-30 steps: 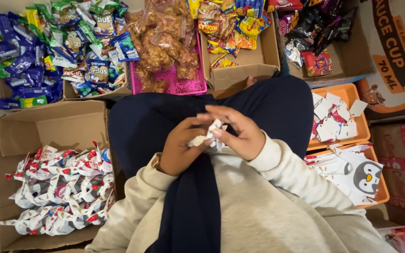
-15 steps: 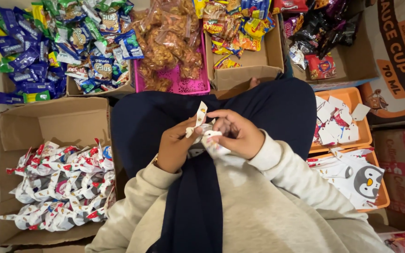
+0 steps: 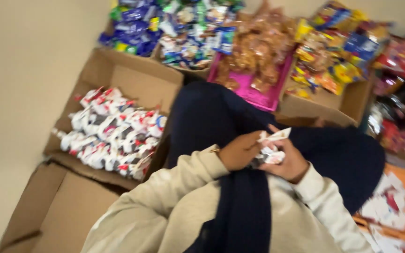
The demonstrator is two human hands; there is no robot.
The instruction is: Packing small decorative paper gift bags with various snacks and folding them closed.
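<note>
packing room | cardboard boxes (image 3: 118,79) of wrapped snacks (image 3: 113,133)

Left hand (image 3: 241,152) curled in front of the lap, fingers bent inward, knuckles up and thumb side turned toward the right hand (image 3: 287,161). Right hand cupped just beside the left hand, the two touching at the fingertips, both closed on a small white wrapped packet (image 3: 272,147) that sits between them. Right-hand fingers wrap the packet from below; one end of it pokes up above the left hand. Both forearms, in pale sleeves, angle inward to the left hand, elbows bent. View is blurred; finer finger detail unclear.
</note>
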